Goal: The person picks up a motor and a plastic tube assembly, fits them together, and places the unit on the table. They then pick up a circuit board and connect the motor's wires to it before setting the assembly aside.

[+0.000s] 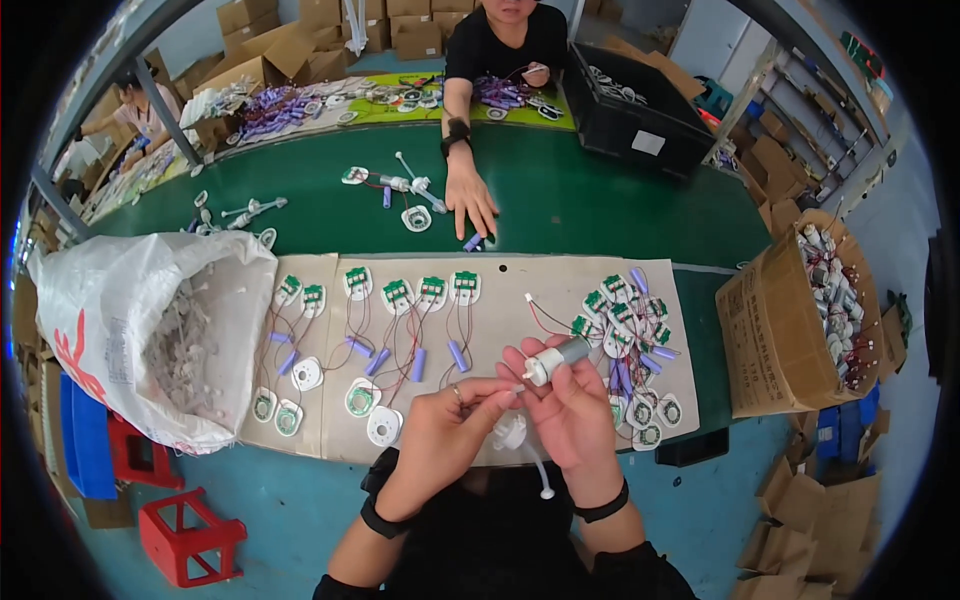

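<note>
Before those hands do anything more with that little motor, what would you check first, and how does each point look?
1. Motor held by the right hand: ok, fingers wrap it.
2. Left hand at the motor's white end: ok, fingertips meet it.
3. Red and black wires free of snags: ok, they trail loose over the cardboard.
4. White tube under the hands attached: cannot tell.
5. Circuit boards within reach: ok, piled right of the hands.
6. Other person's hand out of the way: ok, across the green table.
</note>
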